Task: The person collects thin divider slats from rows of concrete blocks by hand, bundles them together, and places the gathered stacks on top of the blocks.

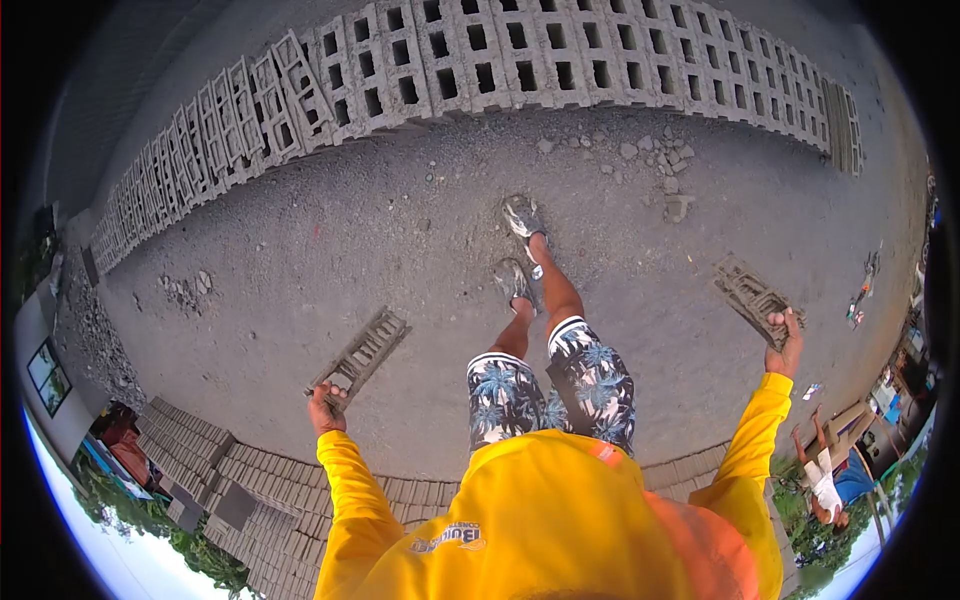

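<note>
My left hand is closed around the near end of a grey, ladder-like slotted frame, held out to my left over the ground. My right hand grips the near end of a second grey slotted frame, out to my right. Both frames look rough and cement-coloured; whether they are moulding pallets or blocks I cannot tell. Parts of their near ends are hidden by my fingers. The two frames are well apart, one on each side of my legs.
A long curved row of hollow concrete blocks stands ahead. Broken chunks lie before it on the gravelly ground. Stacked blocks are behind me at left. Another person is at far right.
</note>
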The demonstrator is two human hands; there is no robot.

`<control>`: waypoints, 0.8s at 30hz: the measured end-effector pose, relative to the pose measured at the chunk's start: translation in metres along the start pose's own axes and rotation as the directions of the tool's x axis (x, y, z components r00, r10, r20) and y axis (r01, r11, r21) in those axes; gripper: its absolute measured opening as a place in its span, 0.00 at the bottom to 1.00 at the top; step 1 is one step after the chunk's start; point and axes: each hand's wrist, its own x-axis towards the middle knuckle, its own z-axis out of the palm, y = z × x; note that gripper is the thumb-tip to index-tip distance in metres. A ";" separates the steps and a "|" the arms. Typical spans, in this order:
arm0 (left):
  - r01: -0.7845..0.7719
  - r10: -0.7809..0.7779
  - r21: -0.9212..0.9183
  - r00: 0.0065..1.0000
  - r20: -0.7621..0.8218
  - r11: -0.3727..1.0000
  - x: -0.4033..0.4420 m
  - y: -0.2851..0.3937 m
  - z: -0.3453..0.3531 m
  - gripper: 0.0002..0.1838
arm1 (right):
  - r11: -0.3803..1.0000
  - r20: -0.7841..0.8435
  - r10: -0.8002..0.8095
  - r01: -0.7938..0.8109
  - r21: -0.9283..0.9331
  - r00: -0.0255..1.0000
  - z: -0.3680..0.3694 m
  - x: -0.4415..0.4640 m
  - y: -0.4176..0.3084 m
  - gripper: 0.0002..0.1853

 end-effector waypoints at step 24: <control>-0.141 0.043 0.231 0.922 0.385 0.963 -0.117 -0.033 0.321 0.13 | 0.960 0.581 0.281 -0.233 -0.158 0.764 0.140 -0.008 0.093 0.07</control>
